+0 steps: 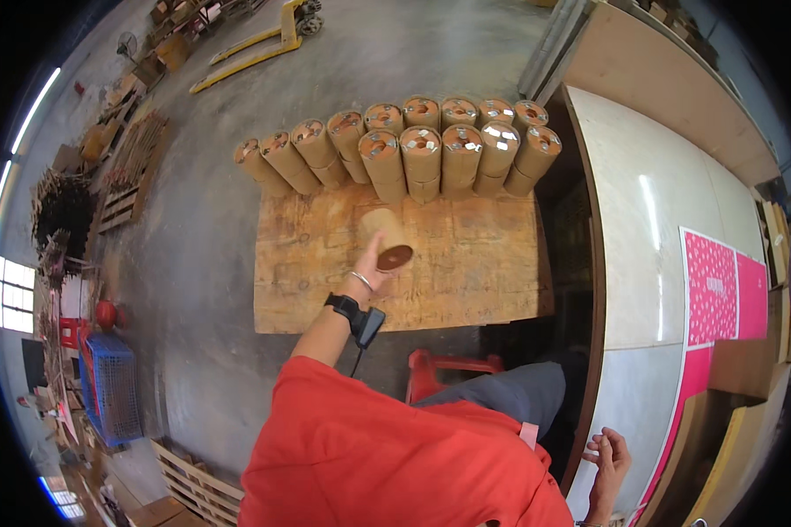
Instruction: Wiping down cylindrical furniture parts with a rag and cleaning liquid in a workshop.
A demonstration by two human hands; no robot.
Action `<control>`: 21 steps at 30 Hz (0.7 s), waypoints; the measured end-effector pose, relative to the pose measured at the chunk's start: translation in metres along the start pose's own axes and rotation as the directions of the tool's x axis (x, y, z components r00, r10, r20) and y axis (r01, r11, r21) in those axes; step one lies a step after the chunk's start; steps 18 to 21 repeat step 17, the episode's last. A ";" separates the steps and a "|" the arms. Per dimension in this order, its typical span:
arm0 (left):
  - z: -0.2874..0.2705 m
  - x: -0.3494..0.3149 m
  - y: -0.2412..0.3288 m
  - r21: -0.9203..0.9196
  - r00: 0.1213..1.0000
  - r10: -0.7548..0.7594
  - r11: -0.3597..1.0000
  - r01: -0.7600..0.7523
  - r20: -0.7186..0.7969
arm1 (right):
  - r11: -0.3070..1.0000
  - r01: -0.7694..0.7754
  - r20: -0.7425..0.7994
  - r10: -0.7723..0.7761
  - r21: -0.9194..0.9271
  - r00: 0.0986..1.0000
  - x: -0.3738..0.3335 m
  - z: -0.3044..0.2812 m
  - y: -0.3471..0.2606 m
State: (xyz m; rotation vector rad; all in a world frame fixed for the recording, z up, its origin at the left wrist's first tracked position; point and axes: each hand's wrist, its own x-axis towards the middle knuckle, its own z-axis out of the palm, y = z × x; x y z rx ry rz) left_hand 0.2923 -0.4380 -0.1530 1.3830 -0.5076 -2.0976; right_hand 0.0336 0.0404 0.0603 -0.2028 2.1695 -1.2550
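My left hand (373,268), with a bracelet and a black strapped device on the wrist, grips a brown cardboard tube (380,227). The tube is tilted over the wooden tabletop (325,285), its dark reddish-brown end toward me. My right hand (613,455) is off at the lower right, over the edge of a long white table (620,386). Its fingers are loosely bent and apart, and no object shows in them. Beyond my left hand, two rows of upright brown paper-wrapped cylinders (422,158) line the far side of the tabletop, with orange-brown ends and bits of silvery tape on top.
Pink printed sheets (712,285) and cardboard pieces (747,369) lie on the white table. A red stool (422,373) is by my legs. On the floor are a yellow pallet jack (259,53), a blue crate (112,386) and wooden pallets (132,180).
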 end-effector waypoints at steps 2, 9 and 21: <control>-0.017 0.020 0.021 -0.002 0.988 0.009 1.000 -0.009 -0.154 | 0.999 -0.010 0.018 0.011 -0.041 1.000 0.004 0.010 -0.005; -0.029 0.083 0.075 -0.157 0.993 -0.033 0.987 0.015 -0.111 | 0.991 -0.086 0.020 0.089 -0.106 0.996 0.005 0.024 -0.007; -0.036 0.120 0.105 -0.401 0.971 -0.146 0.914 0.060 -0.187 | 0.977 -0.136 0.042 0.145 -0.163 0.989 0.010 0.037 -0.016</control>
